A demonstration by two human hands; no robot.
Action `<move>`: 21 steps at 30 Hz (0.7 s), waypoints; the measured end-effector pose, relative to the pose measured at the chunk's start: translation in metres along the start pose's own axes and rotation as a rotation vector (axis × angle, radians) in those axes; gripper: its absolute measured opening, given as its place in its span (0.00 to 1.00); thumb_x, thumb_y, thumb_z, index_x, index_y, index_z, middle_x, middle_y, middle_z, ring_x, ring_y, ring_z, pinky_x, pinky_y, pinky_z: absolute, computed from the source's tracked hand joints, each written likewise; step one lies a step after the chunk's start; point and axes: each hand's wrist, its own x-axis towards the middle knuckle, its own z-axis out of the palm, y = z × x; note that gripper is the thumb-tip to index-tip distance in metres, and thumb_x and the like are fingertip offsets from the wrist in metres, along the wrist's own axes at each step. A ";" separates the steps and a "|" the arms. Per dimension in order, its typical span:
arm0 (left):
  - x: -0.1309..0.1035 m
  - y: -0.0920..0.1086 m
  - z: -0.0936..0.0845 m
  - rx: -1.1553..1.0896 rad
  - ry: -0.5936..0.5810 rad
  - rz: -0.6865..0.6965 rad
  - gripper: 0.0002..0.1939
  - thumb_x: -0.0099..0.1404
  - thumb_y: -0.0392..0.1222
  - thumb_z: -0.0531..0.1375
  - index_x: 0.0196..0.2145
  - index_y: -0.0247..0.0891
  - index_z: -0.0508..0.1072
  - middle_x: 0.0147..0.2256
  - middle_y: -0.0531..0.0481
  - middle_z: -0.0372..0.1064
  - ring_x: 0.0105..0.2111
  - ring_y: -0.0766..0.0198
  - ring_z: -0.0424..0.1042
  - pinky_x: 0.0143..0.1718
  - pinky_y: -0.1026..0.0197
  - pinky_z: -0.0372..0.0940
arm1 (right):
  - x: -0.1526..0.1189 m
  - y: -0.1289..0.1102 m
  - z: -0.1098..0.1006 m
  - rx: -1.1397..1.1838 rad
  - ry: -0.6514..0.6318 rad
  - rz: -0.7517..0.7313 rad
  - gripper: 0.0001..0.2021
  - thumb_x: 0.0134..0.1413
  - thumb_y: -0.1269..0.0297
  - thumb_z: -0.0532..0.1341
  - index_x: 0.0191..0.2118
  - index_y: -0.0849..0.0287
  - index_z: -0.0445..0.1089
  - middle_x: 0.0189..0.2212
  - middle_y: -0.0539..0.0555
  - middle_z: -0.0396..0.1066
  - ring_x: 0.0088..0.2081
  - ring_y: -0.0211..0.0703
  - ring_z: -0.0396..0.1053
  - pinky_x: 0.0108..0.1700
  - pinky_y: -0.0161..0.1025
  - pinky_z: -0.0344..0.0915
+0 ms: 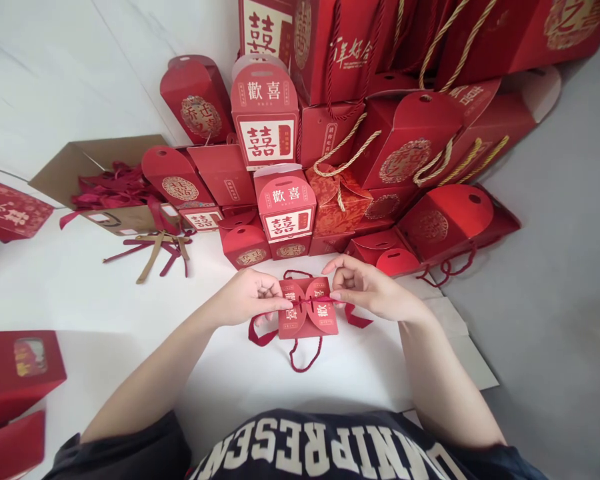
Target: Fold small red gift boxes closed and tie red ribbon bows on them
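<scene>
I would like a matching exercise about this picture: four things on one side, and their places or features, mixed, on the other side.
1. Thin ribbon
2. Brown carton
3. Small red box
4. Orange patterned box

A. Contains a heap of ribbons
B. Has cord loops at its far and near sides
C. Directly right of a white-labelled box
D. Stretched between left hand and right hand

Pairs: 1-D, 2-A, 3-B, 4-C

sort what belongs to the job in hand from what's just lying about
Job in hand: small red box; ribbon across it, held by left hand and right hand.

Apparently just lying about: loose ribbon strips; open carton of ribbons; stacked boxes.
</scene>
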 end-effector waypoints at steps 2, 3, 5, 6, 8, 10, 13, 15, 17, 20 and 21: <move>0.002 0.000 -0.003 0.037 -0.014 -0.031 0.16 0.60 0.50 0.65 0.27 0.33 0.70 0.18 0.54 0.67 0.15 0.73 0.64 0.17 0.70 0.60 | 0.000 0.001 -0.002 -0.025 0.010 -0.002 0.11 0.59 0.66 0.63 0.45 0.56 0.62 0.27 0.46 0.67 0.29 0.35 0.66 0.34 0.35 0.62; 0.002 0.001 -0.005 0.063 -0.024 -0.045 0.17 0.60 0.51 0.65 0.26 0.34 0.70 0.18 0.55 0.66 0.15 0.73 0.64 0.17 0.70 0.59 | -0.001 0.002 -0.003 -0.033 0.008 0.004 0.11 0.59 0.65 0.63 0.44 0.56 0.62 0.27 0.46 0.67 0.30 0.35 0.67 0.34 0.35 0.63; 0.003 0.002 -0.009 0.120 -0.042 -0.061 0.18 0.60 0.53 0.64 0.25 0.34 0.70 0.17 0.55 0.65 0.14 0.73 0.63 0.16 0.71 0.57 | -0.001 0.002 -0.004 -0.034 0.018 0.049 0.12 0.58 0.62 0.64 0.44 0.56 0.62 0.28 0.46 0.67 0.30 0.36 0.68 0.35 0.35 0.65; 0.002 0.003 -0.011 0.146 -0.050 -0.066 0.19 0.59 0.53 0.64 0.24 0.34 0.70 0.16 0.55 0.65 0.14 0.72 0.63 0.15 0.71 0.56 | -0.001 0.002 -0.005 -0.036 0.032 0.090 0.13 0.57 0.60 0.65 0.43 0.56 0.62 0.28 0.46 0.67 0.29 0.36 0.69 0.34 0.36 0.66; 0.002 0.005 -0.014 0.184 -0.069 -0.074 0.19 0.58 0.54 0.65 0.24 0.34 0.71 0.16 0.54 0.65 0.14 0.72 0.62 0.15 0.70 0.56 | -0.001 0.000 -0.005 -0.070 0.063 0.189 0.14 0.57 0.53 0.63 0.39 0.57 0.63 0.26 0.46 0.65 0.25 0.36 0.68 0.30 0.35 0.67; 0.001 0.004 -0.016 0.198 -0.096 -0.076 0.19 0.57 0.54 0.66 0.24 0.33 0.73 0.15 0.54 0.65 0.14 0.71 0.62 0.16 0.69 0.56 | -0.001 -0.002 -0.004 -0.147 0.067 0.277 0.19 0.58 0.46 0.60 0.31 0.58 0.63 0.22 0.46 0.62 0.21 0.35 0.66 0.24 0.34 0.65; 0.002 0.003 -0.019 0.178 -0.139 -0.029 0.18 0.56 0.52 0.67 0.23 0.33 0.74 0.17 0.53 0.65 0.17 0.71 0.63 0.18 0.69 0.56 | 0.000 -0.006 0.000 -0.256 0.024 0.353 0.26 0.59 0.40 0.55 0.23 0.59 0.60 0.16 0.45 0.56 0.16 0.33 0.61 0.18 0.32 0.58; 0.004 0.001 -0.020 0.162 -0.165 0.012 0.18 0.57 0.51 0.67 0.22 0.33 0.73 0.18 0.53 0.66 0.19 0.72 0.62 0.20 0.69 0.57 | 0.001 -0.006 0.002 -0.292 -0.006 0.352 0.26 0.57 0.40 0.57 0.22 0.59 0.61 0.14 0.43 0.53 0.14 0.31 0.56 0.16 0.31 0.52; 0.008 -0.002 -0.023 0.134 -0.194 0.041 0.17 0.57 0.50 0.67 0.22 0.32 0.73 0.19 0.53 0.66 0.20 0.72 0.62 0.22 0.69 0.57 | 0.001 -0.005 0.001 -0.283 -0.017 0.309 0.23 0.56 0.43 0.60 0.23 0.59 0.64 0.14 0.42 0.53 0.14 0.29 0.52 0.15 0.30 0.48; 0.013 -0.008 -0.028 0.048 -0.247 0.066 0.15 0.57 0.47 0.67 0.23 0.32 0.73 0.22 0.53 0.67 0.22 0.72 0.62 0.24 0.69 0.57 | 0.003 0.001 0.000 -0.201 -0.015 0.252 0.22 0.55 0.46 0.62 0.24 0.59 0.64 0.15 0.44 0.60 0.16 0.30 0.58 0.19 0.30 0.55; 0.015 -0.011 -0.030 0.017 -0.264 0.063 0.14 0.58 0.47 0.67 0.24 0.32 0.73 0.22 0.53 0.68 0.23 0.72 0.63 0.24 0.69 0.58 | 0.003 0.002 -0.001 -0.178 -0.022 0.246 0.22 0.55 0.46 0.62 0.23 0.59 0.63 0.16 0.45 0.62 0.18 0.31 0.61 0.21 0.30 0.59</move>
